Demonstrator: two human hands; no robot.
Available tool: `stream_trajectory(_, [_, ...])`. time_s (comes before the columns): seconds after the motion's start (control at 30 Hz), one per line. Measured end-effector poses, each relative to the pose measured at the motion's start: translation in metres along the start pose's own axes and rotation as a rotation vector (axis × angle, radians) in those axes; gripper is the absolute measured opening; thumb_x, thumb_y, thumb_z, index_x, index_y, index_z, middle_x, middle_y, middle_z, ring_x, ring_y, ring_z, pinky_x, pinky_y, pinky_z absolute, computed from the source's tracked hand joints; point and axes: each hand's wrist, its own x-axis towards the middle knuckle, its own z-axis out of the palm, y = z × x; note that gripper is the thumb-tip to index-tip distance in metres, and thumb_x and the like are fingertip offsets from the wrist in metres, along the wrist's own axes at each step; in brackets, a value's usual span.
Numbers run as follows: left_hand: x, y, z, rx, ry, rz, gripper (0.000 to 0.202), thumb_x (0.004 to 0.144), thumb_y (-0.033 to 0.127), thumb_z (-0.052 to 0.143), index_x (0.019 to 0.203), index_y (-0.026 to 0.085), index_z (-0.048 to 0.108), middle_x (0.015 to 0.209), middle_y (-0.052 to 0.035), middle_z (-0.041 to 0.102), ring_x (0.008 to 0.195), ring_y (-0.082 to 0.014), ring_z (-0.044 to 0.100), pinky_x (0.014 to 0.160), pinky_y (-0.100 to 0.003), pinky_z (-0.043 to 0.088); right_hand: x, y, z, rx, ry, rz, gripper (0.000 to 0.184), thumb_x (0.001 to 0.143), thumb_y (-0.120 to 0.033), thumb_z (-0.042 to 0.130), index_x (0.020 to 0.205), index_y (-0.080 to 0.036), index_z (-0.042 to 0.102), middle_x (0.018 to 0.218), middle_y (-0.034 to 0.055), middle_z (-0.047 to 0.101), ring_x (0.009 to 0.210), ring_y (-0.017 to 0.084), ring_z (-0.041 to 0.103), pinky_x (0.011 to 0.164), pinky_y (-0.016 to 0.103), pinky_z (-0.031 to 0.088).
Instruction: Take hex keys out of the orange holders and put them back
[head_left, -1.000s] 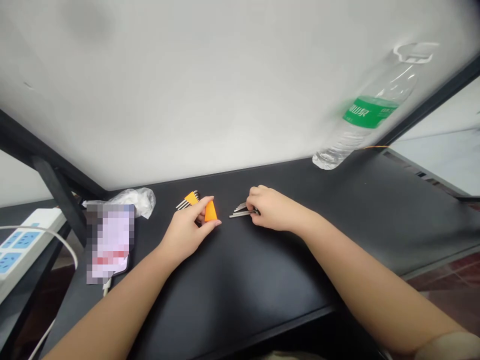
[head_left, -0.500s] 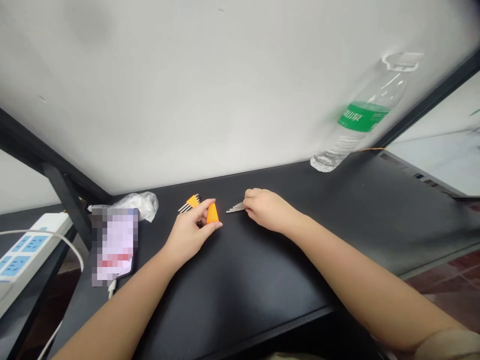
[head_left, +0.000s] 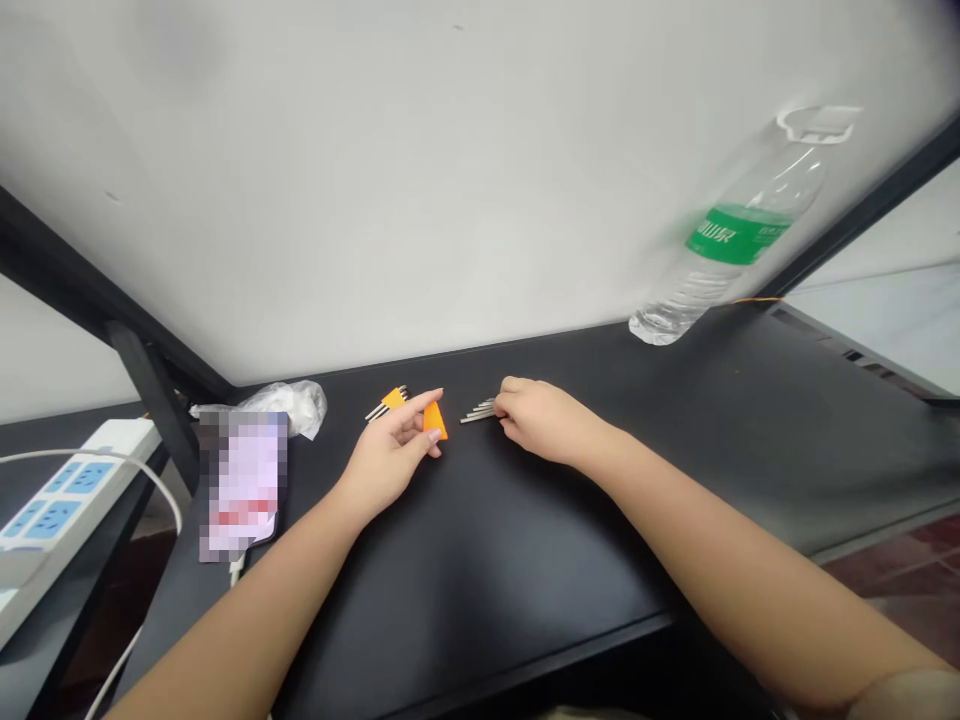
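My left hand (head_left: 394,445) holds a small orange hex-key holder (head_left: 434,421) between thumb and fingers, with the index finger stretched out above it. My right hand (head_left: 536,415) is closed at the fingertips on several silver hex keys (head_left: 478,412). Their straight ends fan out to the left, low over the tabletop, and their other ends are hidden by my fingers. A short gap parts the keys from the orange holder. Just behind my left hand lies a second orange holder (head_left: 393,399) with several metal keys through it, partly covered by the hand.
Along the wall of the black table (head_left: 487,580) lies a crumpled clear plastic bag (head_left: 304,405). A phone (head_left: 247,480) on a white cable is at the left, near a power strip (head_left: 75,485). At the back right stands a large water bottle (head_left: 739,235).
My left hand's index finger has straightened and the orange holder has turned a little in its grasp. My right hand stays on the hex keys. The whole view has shifted slightly.
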Motion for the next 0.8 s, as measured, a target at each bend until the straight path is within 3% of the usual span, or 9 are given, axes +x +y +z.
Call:
stream_trajectory(0.2, [0.003,-0.006,0.001,-0.108,0.025,-0.027,0.062,0.085,0.030,0.075,0.144,0.020,0.057,0.096,-0.0023,0.069,0.083,-0.0155,0.069,0.094,-0.039,0.057,-0.001,0.001,0.001,0.051,0.017,0.010,0.018,0.096,-0.019,0.054,0.106,-0.019,0.069,0.102,0.0069,0.062,0.085,0.018,0.060,0.077,0.031,0.042])
stream_trajectory(0.33, [0.003,-0.007,0.002,-0.119,0.024,-0.032,0.066,0.081,0.026,0.078,0.143,0.020,0.056,0.109,-0.0065,0.070,0.097,-0.0180,0.069,0.098,-0.038,0.056,0.000,0.003,0.001,0.051,0.053,0.004,0.023,0.096,-0.018,0.054,0.114,-0.020,0.069,0.105,0.0069,0.061,0.088,0.019,0.060,0.080,0.031,0.042])
stream_trajectory(0.47, [0.002,-0.009,0.002,-0.073,0.015,0.008,0.061,0.083,0.024,0.076,0.141,0.023,0.056,0.115,-0.0068,0.068,0.103,-0.0179,0.068,0.099,-0.036,0.055,0.000,0.001,-0.002,0.047,0.018,0.010,0.016,0.096,-0.017,0.053,0.099,-0.019,0.069,0.100,0.0072,0.061,0.083,0.018,0.058,0.076,0.031,0.042])
stream_trajectory(0.63, [0.001,-0.011,0.002,0.079,0.045,0.058,0.055,0.085,0.025,0.073,0.138,0.024,0.058,0.116,-0.0073,0.067,0.099,-0.0187,0.069,0.091,-0.035,0.059,-0.004,-0.006,-0.005,0.110,-0.020,0.012,0.008,0.085,-0.011,0.060,0.081,-0.017,0.061,0.090,0.0066,0.063,0.079,0.018,0.057,0.068,0.030,0.039])
stream_trajectory(0.8, [0.002,-0.011,-0.002,0.410,0.094,0.189,0.053,0.087,0.029,0.070,0.140,0.025,0.061,0.112,-0.0056,0.069,0.091,-0.0190,0.069,0.088,-0.038,0.060,-0.006,-0.010,-0.011,0.404,0.098,-0.152,0.010,0.093,-0.013,0.057,0.085,-0.019,0.060,0.084,0.0016,0.062,0.077,0.015,0.056,0.072,0.027,0.042])
